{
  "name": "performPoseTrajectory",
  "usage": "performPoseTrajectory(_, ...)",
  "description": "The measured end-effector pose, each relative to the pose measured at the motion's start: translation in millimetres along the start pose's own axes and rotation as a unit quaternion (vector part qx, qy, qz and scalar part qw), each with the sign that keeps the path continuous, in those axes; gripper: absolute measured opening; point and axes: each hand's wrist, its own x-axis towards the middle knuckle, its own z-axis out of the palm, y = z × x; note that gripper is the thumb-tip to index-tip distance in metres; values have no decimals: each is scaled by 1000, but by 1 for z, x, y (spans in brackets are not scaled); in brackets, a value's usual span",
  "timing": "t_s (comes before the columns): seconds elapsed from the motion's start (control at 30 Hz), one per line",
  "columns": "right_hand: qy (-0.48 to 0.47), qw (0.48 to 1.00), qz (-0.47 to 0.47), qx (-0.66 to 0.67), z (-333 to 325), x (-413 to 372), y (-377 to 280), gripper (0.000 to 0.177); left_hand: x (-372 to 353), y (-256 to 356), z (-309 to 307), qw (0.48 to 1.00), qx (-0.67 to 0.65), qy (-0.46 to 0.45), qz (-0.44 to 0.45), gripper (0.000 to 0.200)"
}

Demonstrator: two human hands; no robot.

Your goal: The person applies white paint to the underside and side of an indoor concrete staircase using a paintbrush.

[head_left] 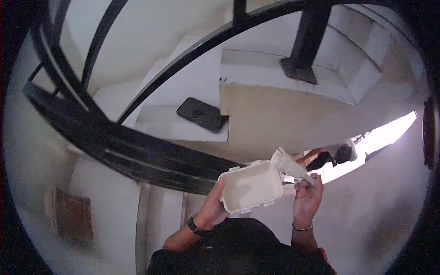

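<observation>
My left hand (214, 206), with a dark watch at the wrist, grips the left side of a white rectangular plastic container (250, 188). The container is tilted toward me, its open inside showing and clip tabs along its rim. On the right, the fingers of my right hand (307, 199) are closed round the narrow end of a crumpled white cloth (289, 166). The cloth's wider end overlaps the container's upper right corner in this view. A thin bracelet sits on my right wrist.
A dark metal railing (151, 160) curves in front of me. Beyond it are pale steps with a dark mat (201, 114) and a dark post (309, 41). Another person (337, 156) is near a bright opening at right. A brown box-like object (73, 215) stands lower left.
</observation>
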Motion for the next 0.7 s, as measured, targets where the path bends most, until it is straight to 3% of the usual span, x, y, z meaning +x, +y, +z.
performPoseTrajectory(0.1,48,996,-53,49,-21,-17,-15,21,-7,-15,8,999,43,-26,-3,65)
performPoseTrajectory(0.13,68,991,-112,37,-20,-13,-17,22,-5,-10,7,998,49,-38,-15,65)
performPoseTrajectory(0.23,100,972,-205,58,-14,-8,-29,23,-2,-3,11,994,-11,-73,-79,63)
performPoseTrajectory(0.3,117,922,-366,-46,-16,-3,-38,24,-4,0,21,996,20,-43,-76,65)
performPoseTrajectory(0.37,153,895,-408,-90,-29,-5,-47,26,-14,-8,28,994,36,-51,-86,64)
performPoseTrajectory(0.43,125,808,-550,-170,-17,-15,-52,25,-26,-14,30,993,49,-57,-90,64)
performPoseTrajectory(0.5,178,789,-548,-215,-18,-13,-43,21,-29,-20,32,991,117,-27,-59,63)
performPoseTrajectory(0.57,38,622,-682,-383,2,-23,-44,20,-48,-21,27,994,98,-14,-50,64)
performPoseTrajectory(0.63,-84,642,-677,-350,22,-27,-43,22,-54,-32,19,996,75,2,-39,65)
performPoseTrajectory(0.7,-159,603,-662,-416,34,-40,-45,20,-62,-39,9,998,48,31,-28,68)
